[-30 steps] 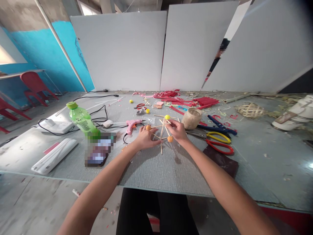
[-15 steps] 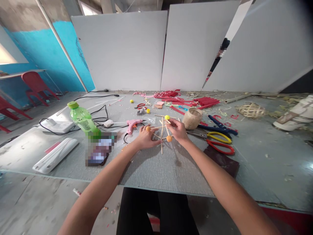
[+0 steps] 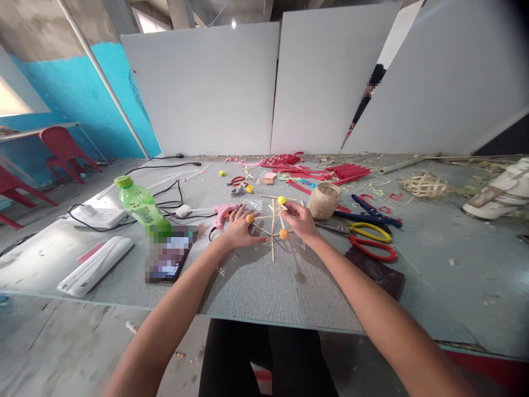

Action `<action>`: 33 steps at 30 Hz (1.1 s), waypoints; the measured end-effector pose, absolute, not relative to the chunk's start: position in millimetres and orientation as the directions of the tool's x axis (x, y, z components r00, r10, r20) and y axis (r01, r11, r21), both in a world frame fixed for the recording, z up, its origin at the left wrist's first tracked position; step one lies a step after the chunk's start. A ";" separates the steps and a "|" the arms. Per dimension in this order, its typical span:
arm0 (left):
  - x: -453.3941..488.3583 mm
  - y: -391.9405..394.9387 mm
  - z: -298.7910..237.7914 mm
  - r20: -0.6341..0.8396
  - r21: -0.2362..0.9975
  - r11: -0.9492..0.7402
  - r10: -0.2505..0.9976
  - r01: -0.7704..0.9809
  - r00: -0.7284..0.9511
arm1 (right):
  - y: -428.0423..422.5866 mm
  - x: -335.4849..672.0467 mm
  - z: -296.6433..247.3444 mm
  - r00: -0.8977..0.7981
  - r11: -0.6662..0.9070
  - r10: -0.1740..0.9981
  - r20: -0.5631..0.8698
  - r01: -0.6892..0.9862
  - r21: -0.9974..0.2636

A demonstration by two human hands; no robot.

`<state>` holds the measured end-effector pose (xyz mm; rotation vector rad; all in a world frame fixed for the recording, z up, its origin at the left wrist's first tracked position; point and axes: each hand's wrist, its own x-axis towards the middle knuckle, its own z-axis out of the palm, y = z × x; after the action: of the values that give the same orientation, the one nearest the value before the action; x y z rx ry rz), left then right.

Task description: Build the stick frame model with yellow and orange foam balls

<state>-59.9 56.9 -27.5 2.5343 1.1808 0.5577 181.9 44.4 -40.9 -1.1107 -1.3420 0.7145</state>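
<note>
Both my forearms reach up and inward from the lower edge, meeting over the middle of the table. My left hand lies low and palm down, its fingers splayed forward and its thumb stretched inward toward the stick frame. Those fingers are spread rather than closed; an orange ball shows against the hand, and I can't tell whether I am touching it or merely have it in front of my knuckles. My right hand is turned inward from the other side, thumb and forefinger pinched on the frame just beside the yellow ball at its top. The frame sits between my two hands, with a second orange ball at its near right.

My left fingers cover the front of the pink glue gun, so its nozzle is lost. The right fingertips hide the bit of stick they grip, and the joints of the thin sticks are too small to make out. The phone's screen is blurred into blocks. The white cylinder is cut off at the right edge, and my upper arms run out of view below.
</note>
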 end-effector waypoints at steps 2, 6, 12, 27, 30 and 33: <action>-58.5 57.3 -29.6 0.234 0.421 -0.626 0.774 0.656 0.589 | 44.4 181.5 -40.6 0.141 0.339 0.921 0.363 0.167 -0.926; -56.2 56.1 -28.7 0.244 0.460 -0.628 0.769 0.628 0.591 | 44.3 179.6 -39.9 0.125 0.293 0.944 0.306 0.110 -0.950; -54.3 56.2 -29.7 0.237 0.506 -0.619 0.770 0.601 0.592 | 41.7 175.3 -37.4 0.102 0.213 0.972 0.212 0.004 -0.977; -53.1 57.8 -34.8 0.301 0.504 -0.650 0.749 0.568 0.591 | 34.2 175.2 -28.8 0.009 0.026 1.000 0.025 -0.123 -0.992; -53.3 59.5 -36.5 0.325 0.502 -0.671 0.731 0.546 0.601 | 35.2 176.2 -30.8 -0.011 0.011 1.000 0.012 -0.147 -0.989; -53.0 62.5 -39.4 0.377 0.498 -0.697 0.709 0.515 0.596 | 35.3 176.5 -30.5 -0.013 -0.003 1.000 -0.001 -0.162 -0.987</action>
<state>-53.0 62.5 -39.4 2.4887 0.9914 0.8045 176.5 35.3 -30.5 -1.0834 -1.0966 1.2930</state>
